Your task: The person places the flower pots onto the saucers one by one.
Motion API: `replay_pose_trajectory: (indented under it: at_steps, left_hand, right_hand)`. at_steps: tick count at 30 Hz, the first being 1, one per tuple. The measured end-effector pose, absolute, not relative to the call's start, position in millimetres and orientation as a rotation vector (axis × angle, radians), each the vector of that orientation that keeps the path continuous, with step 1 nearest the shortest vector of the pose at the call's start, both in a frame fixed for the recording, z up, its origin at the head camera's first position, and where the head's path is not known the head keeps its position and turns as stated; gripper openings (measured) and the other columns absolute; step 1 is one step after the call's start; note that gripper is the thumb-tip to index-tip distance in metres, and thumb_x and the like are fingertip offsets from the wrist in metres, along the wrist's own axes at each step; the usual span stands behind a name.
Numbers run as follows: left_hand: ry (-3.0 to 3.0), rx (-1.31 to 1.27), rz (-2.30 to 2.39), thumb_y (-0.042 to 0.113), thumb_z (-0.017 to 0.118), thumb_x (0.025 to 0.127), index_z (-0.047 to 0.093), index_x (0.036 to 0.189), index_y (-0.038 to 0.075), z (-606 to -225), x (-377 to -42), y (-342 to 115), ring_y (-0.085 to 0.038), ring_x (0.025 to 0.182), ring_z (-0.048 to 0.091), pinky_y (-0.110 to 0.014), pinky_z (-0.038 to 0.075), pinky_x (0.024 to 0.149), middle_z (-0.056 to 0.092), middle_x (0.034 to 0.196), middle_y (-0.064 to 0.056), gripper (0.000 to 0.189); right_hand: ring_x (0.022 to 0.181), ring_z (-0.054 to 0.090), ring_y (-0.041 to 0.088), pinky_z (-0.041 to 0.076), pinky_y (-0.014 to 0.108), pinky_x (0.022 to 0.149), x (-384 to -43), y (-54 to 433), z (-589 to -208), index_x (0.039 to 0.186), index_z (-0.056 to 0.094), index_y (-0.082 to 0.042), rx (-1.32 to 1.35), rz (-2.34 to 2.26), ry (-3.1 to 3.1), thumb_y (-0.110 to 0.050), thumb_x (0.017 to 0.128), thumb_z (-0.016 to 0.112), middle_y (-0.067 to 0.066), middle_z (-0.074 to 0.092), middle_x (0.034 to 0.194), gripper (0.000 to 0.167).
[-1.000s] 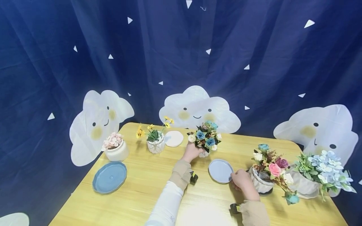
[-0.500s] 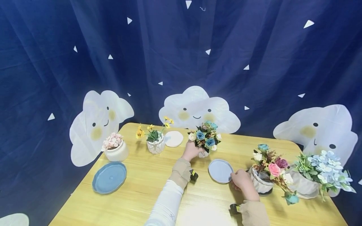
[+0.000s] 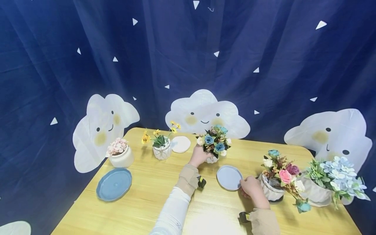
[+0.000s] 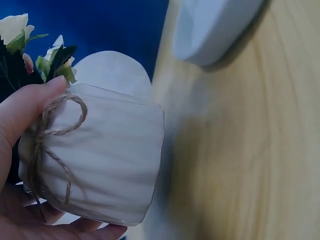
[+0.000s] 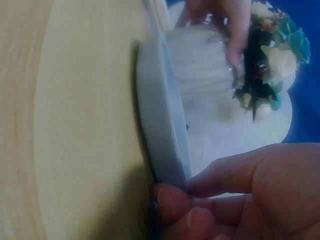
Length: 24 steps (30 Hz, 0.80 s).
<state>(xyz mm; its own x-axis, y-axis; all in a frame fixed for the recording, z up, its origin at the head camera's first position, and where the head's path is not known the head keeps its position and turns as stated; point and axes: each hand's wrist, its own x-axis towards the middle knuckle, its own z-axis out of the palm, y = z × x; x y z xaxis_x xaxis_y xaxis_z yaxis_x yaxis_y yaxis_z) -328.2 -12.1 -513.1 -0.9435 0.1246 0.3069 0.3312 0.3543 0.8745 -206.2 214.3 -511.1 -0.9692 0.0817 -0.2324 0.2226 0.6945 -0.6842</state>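
Observation:
My left hand (image 3: 201, 156) grips a white flower pot (image 4: 100, 155) with twine tied round it, the thumb near its rim and the fingers under its far side. Blue and white artificial roses (image 3: 214, 143) fill the pot. In the left wrist view its base is close over the table. Nearer to me lies a pale blue-grey saucer (image 3: 229, 178) with a raised edge. My right hand (image 3: 252, 188) pinches the saucer's right edge between thumb and fingers. From the right wrist, the saucer (image 5: 159, 110) shows edge-on, with the held pot (image 5: 202, 62) beyond it.
Behind on the left stand a pot of yellow flowers (image 3: 162, 150), a white saucer (image 3: 180, 144) and a pot of pink flowers (image 3: 121, 158). A blue plate (image 3: 114, 184) lies at left. Close by my right hand are a mixed-rose pot (image 3: 271, 189) and a blue hydrangea pot (image 3: 315, 192).
The flower pot in my left hand has shifted very slightly to the right. My right hand and the saucer have stayed in place.

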Motion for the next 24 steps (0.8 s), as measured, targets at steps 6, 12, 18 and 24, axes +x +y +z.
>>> replay_pose_trajectory:
  at_steps: [6,12,18,24]
  left_hand:
    - [-2.431,-0.473,-1.561,0.008,0.087,0.066,0.051,0.131,0.004,-501.5,-324.2,-10.9,-0.031,0.113,0.059,-0.037,0.047,0.098,0.061,0.123,-0.017,0.075]
    - [-2.399,-0.559,-1.551,0.006,0.087,0.065,0.051,0.129,0.003,-484.0,-317.2,-9.1,-0.031,0.113,0.059,-0.036,0.047,0.098,0.062,0.121,-0.018,0.074]
    - [-2.400,-0.605,-1.485,0.006,0.086,0.065,0.052,0.127,0.001,-471.9,-308.7,-6.3,-0.030,0.109,0.061,-0.034,0.049,0.095,0.063,0.116,-0.019,0.071]
    - [-2.436,-0.667,-1.440,0.005,0.086,0.066,0.053,0.124,-0.001,-459.1,-297.1,-3.0,-0.030,0.107,0.062,-0.031,0.050,0.094,0.064,0.114,-0.018,0.067]
  right_hand:
    - [0.042,0.052,0.013,0.045,0.023,0.040,-206.7,214.9,-513.0,0.060,0.061,-0.001,0.266,-1.160,2.703,-0.012,0.092,0.045,0.003,0.056,0.049,0.037]
    - [0.042,0.052,0.013,0.045,0.023,0.040,-207.3,214.8,-513.4,0.060,0.061,-0.001,0.272,-1.155,2.704,-0.012,0.091,0.045,0.003,0.056,0.049,0.037]
    - [0.042,0.053,0.013,0.045,0.024,0.040,-207.2,214.5,-512.4,0.061,0.061,-0.001,0.252,-1.157,2.711,-0.012,0.092,0.045,0.003,0.056,0.048,0.037]
    - [0.041,0.053,0.013,0.045,0.024,0.040,-207.1,215.0,-512.7,0.060,0.061,0.000,0.257,-1.164,2.705,-0.011,0.091,0.044,0.003,0.056,0.048,0.037]
